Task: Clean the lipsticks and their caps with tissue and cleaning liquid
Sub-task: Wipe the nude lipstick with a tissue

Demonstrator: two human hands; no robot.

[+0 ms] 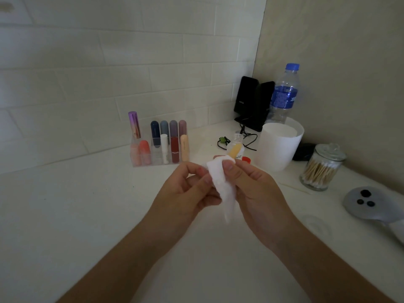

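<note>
While both hands meet above the table (pixel 87 204), the right hand (pixel 251 189) grips a white tissue (pixel 220 182) wrapped around a beige lipstick (pixel 235 149), whose end pokes out beyond its curled fingers (pixel 229 169); the left hand (pixel 185 189) pinches the tissue's left side.

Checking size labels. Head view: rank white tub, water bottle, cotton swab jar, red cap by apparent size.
1. white tub
2-3. water bottle and cotton swab jar: look about alike; the bottle is partly hidden behind the tub, the jar sits nearer the camera, so unranked
4. red cap
</note>
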